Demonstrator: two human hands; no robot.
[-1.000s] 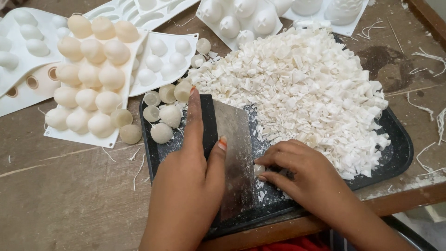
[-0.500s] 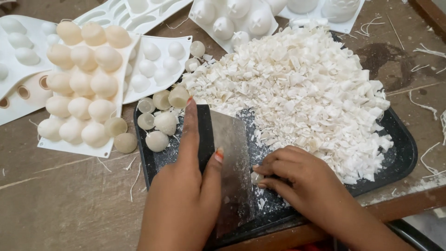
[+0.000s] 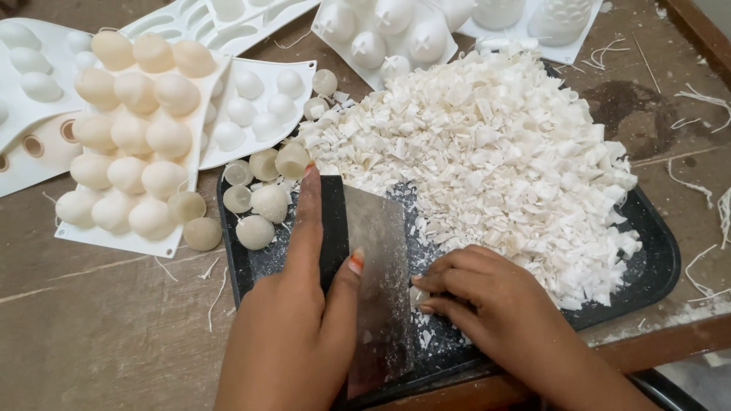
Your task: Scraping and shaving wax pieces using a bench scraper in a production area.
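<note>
The left hand [image 3: 293, 320] grips a flat metal scraper [image 3: 377, 281] by its dark handle edge, forefinger stretched along the top toward the far side and thumb pressed against the blade face; the blade stands on edge on the black tray [image 3: 655, 266], running from near to far. The right hand [image 3: 495, 304] lies just right of the blade, its fingers curled narrow and bunched, fingertips pinching at small white bits on the tray floor; what exactly sits between them is too small to tell. The tray rests on the near part of the brown wooden bench [image 3: 91, 327], and most of its right and far area is covered by a large heap of white wax shavings [image 3: 495, 144], which reaches up to the far end of the blade. At the left far corner of the tray lie several small rounded wax pieces [image 3: 259, 202], pale and dome-shaped, some touching the forefinger's tip. Left of the tray sits a white mould sheet [image 3: 137, 240] filled with cream-coloured wax balls [image 3: 137, 137], with more white moulds [image 3: 259, 99] beside and beyond it. On the far side of the bench another white mould [image 3: 381, 38] holds pear-like shapes. Thin pale strands [image 3: 700, 99] lie scattered on the bench at right.
</note>
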